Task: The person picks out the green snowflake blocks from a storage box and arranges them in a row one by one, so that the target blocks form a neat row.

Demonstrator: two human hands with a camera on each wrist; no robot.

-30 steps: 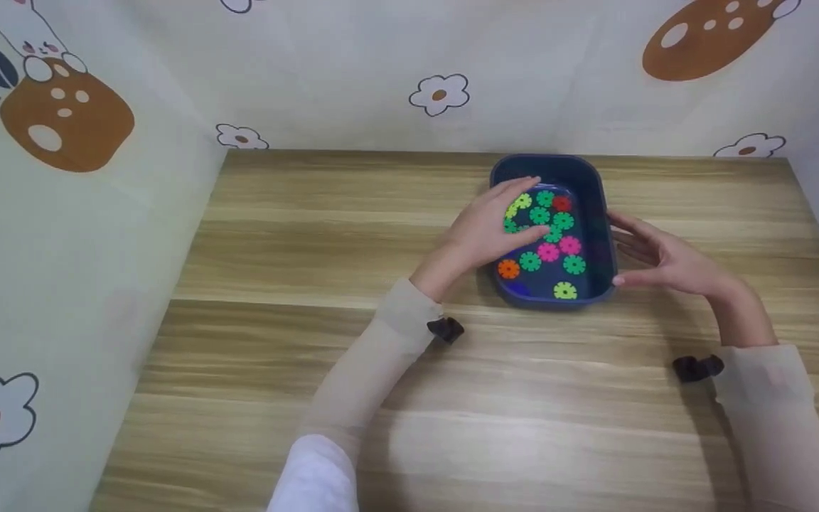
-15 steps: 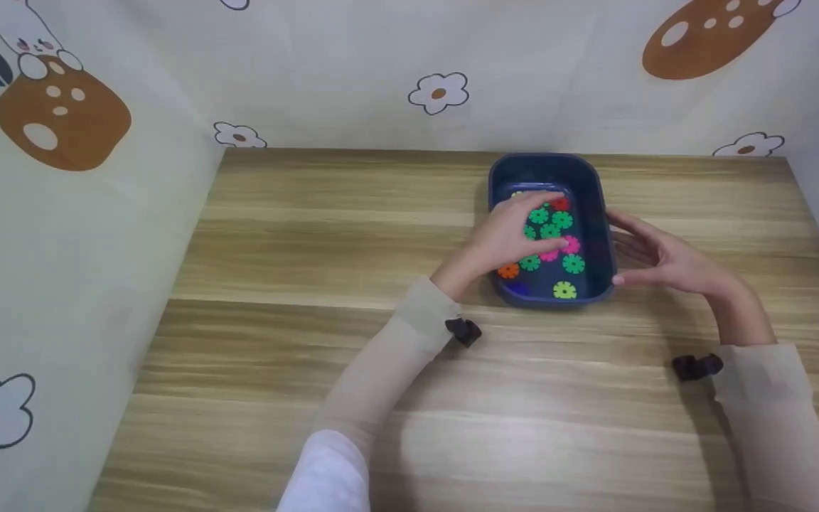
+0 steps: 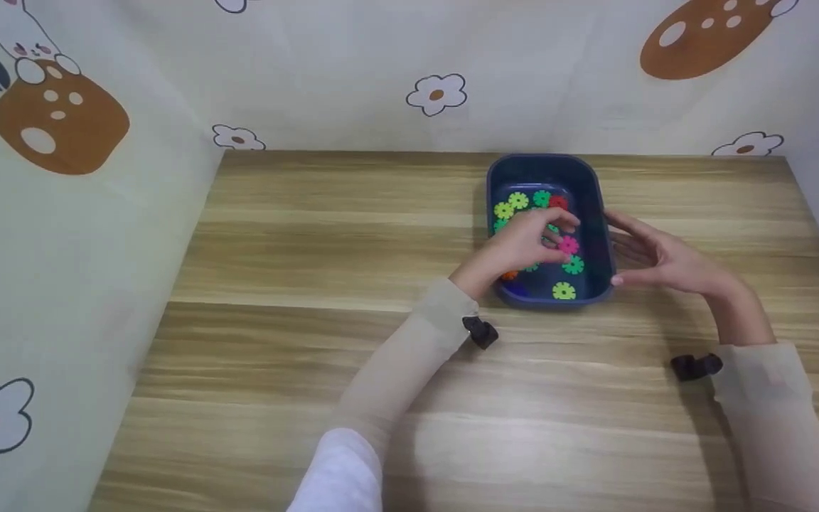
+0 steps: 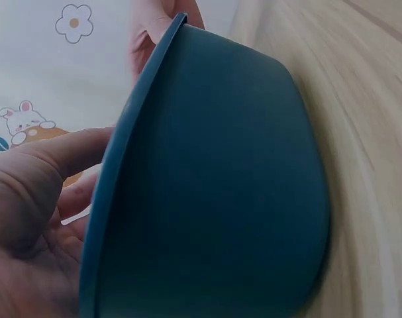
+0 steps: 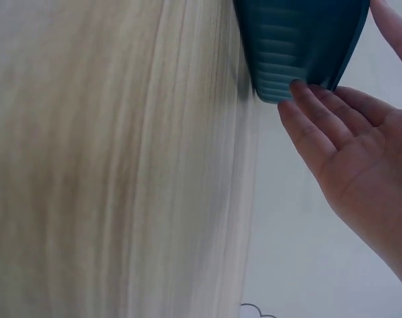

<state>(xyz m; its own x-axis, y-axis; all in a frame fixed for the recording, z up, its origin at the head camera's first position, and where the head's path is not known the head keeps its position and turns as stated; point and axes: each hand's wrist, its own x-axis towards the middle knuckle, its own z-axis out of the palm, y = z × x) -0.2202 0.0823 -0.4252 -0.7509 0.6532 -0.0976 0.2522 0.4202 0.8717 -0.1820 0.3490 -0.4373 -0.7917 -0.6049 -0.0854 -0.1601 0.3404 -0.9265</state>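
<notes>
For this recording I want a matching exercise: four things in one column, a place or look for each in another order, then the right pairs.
1. left hand
2. right hand
3. tray
4. table

A. dark blue in the head view
B. outside, at the tray's right side
C. wood-grained
D. over the tray's inside, among colourful pieces

Pairs: 1-D, 2-B, 3-A, 4-C

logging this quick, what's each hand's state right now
Left hand: open, above multicoloured notched plastic discs.
Right hand: open, touching the dark-blue rounded-rectangular plastic tub.
</notes>
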